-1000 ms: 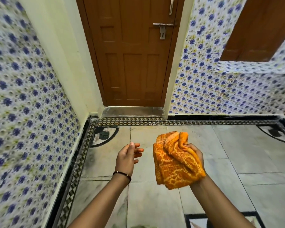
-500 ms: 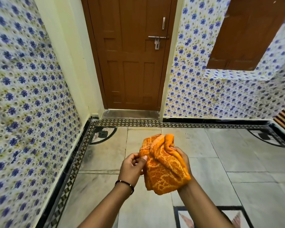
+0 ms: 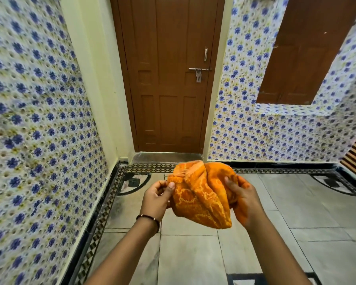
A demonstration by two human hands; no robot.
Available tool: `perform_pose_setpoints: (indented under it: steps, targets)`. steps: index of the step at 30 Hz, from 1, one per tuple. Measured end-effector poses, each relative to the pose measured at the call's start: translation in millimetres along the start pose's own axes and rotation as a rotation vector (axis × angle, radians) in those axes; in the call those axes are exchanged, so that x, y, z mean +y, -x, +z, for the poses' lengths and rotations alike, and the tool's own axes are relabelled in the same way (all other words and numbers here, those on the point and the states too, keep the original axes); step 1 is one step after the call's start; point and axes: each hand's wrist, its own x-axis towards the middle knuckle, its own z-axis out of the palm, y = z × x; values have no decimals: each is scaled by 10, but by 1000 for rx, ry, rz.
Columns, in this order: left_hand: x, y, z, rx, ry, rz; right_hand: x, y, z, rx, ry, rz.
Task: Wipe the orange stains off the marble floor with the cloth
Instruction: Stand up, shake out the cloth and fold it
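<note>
Head view, one entry. Cloth (image 3: 201,196): orange, patterned, bunched, held in the air at about waist height, well above the floor (image 3: 296,212), between both hands. Left hand (image 3: 155,199): thumb and fingers pinched on the cloth's left edge; a dark band on the wrist. Right hand (image 3: 242,197): fingers curled around the cloth's right side, part of the fabric wrapped over the palm, grasping it. Floor: pale marble slabs with a dark patterned border along the walls; no orange stains can be made out in the part of it that shows. Door (image 3: 171,79): brown wood, closed, with a metal latch, straight ahead beyond the cloth. Walls: blue flower tiles to both sides. Step in hand, as judged: getting the cloth arranged or folded for use; wiping not yet begun. Next move, as judged: finding the stains, bending or crouching down, and pressing a flat pad of cloth onto the marble, with one hand gripping it firmly enough to rub.
</note>
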Motion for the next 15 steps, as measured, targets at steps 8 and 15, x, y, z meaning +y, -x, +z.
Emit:
perform_pose_setpoints:
  steps: [8, 15]
  targets:
    - [274, -66, -49, 26, -139, 155, -381, 47, 491, -240, 220, -156]
    - [459, -204, 59, -457, -418, 363, -749, -3, 572, -511, 707, -317]
